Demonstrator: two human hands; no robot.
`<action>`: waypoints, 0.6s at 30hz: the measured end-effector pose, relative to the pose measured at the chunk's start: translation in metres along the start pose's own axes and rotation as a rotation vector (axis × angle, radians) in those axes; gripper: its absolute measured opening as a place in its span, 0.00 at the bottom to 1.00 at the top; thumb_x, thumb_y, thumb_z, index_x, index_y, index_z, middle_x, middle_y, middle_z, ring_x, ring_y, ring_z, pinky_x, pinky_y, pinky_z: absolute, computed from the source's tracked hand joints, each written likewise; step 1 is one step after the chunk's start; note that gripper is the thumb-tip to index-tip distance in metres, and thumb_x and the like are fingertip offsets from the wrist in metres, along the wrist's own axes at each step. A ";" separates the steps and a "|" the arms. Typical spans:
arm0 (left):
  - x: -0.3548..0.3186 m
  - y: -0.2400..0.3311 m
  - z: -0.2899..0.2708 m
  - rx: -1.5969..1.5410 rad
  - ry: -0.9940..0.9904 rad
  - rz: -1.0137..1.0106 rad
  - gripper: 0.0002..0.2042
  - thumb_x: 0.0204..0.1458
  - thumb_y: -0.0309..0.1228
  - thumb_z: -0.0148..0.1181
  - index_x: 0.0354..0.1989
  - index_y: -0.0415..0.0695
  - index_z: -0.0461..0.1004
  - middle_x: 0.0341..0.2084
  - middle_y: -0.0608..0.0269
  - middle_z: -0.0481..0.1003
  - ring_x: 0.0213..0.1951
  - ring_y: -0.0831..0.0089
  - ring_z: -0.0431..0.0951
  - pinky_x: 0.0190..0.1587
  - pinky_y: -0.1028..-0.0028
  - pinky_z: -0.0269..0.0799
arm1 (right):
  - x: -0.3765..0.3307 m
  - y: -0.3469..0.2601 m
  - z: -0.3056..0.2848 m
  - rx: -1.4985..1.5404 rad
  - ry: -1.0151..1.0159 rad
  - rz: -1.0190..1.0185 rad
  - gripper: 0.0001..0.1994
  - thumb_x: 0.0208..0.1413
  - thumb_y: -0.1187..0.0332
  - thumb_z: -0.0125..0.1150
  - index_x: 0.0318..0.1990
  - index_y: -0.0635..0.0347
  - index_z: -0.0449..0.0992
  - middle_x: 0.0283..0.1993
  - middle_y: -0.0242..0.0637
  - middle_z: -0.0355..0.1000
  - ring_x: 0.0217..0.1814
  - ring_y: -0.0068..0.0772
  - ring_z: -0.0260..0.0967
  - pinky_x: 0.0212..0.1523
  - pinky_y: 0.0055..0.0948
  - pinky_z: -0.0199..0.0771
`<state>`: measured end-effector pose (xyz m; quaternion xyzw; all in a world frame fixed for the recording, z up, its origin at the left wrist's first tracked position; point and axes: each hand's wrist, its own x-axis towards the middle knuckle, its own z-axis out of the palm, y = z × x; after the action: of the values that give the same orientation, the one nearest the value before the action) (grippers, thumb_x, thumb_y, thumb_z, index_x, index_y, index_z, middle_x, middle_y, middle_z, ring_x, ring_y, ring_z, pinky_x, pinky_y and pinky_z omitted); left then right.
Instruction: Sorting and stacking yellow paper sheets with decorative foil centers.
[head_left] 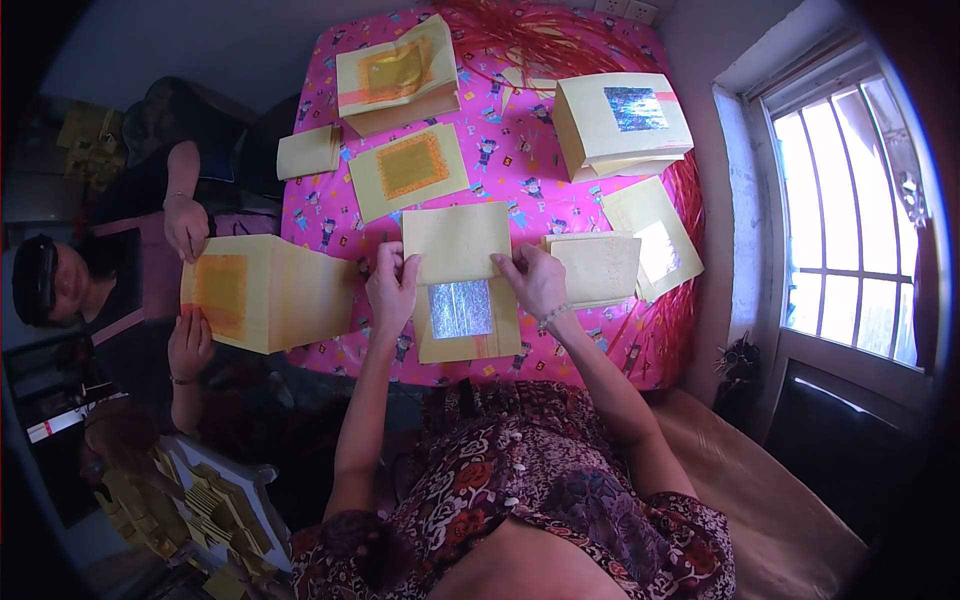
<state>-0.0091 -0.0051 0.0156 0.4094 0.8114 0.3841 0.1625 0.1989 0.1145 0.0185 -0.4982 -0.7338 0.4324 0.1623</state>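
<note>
- At the far left I see another person's hands (187, 228) holding a long yellow paper sheet with an orange square (262, 292), off the counter's left edge.
- My left hand (392, 285) grips the left edge of a plain yellow sheet (457, 243), fingers pinched on it.
- Under that sheet, nearer me, a yellow sheet with a silver foil square (463, 318) lies on the pink patterned counter (320, 215).
- My right hand (535, 280) pinches the plain sheet's right edge, fingers closed on the paper.
- Just right of it lies a small stack of yellow sheets (597, 268), then a silver-foil sheet (655, 240).
- Farther back are a gold-foil sheet (410, 168), a gold-foil stack (397, 75) and a silver-foil stack (622, 122).
</note>
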 end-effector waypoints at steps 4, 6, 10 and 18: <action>-0.002 0.006 0.001 -0.033 0.037 -0.007 0.13 0.56 0.30 0.59 0.45 0.43 0.63 0.18 0.62 0.68 0.19 0.68 0.71 0.24 0.67 0.65 | 0.004 -0.001 -0.002 -0.023 -0.008 -0.029 0.18 0.52 0.55 0.64 0.25 0.63 0.73 0.22 0.45 0.72 0.25 0.47 0.72 0.30 0.40 0.72; -0.003 0.004 0.004 -0.033 0.060 0.015 0.14 0.56 0.29 0.59 0.46 0.43 0.63 0.18 0.62 0.68 0.19 0.69 0.70 0.24 0.67 0.65 | 0.005 -0.004 -0.005 -0.044 -0.059 -0.008 0.19 0.53 0.54 0.64 0.26 0.63 0.73 0.23 0.47 0.73 0.27 0.48 0.73 0.31 0.41 0.72; -0.002 0.005 0.004 -0.042 0.092 0.045 0.12 0.56 0.29 0.58 0.44 0.43 0.64 0.18 0.61 0.67 0.19 0.66 0.70 0.24 0.66 0.64 | 0.007 -0.006 -0.007 -0.056 -0.076 0.003 0.19 0.53 0.54 0.63 0.26 0.63 0.73 0.23 0.47 0.73 0.28 0.49 0.73 0.31 0.42 0.72; -0.004 0.002 0.009 0.091 0.058 0.143 0.05 0.57 0.28 0.55 0.38 0.43 0.67 0.25 0.54 0.70 0.29 0.54 0.74 0.32 0.59 0.68 | 0.012 -0.003 -0.003 -0.223 -0.123 0.038 0.20 0.52 0.49 0.61 0.27 0.61 0.75 0.26 0.48 0.75 0.32 0.52 0.75 0.34 0.45 0.74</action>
<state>-0.0006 -0.0028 0.0107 0.4618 0.8012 0.3691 0.0922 0.1936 0.1263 0.0197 -0.4996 -0.7762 0.3810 0.0526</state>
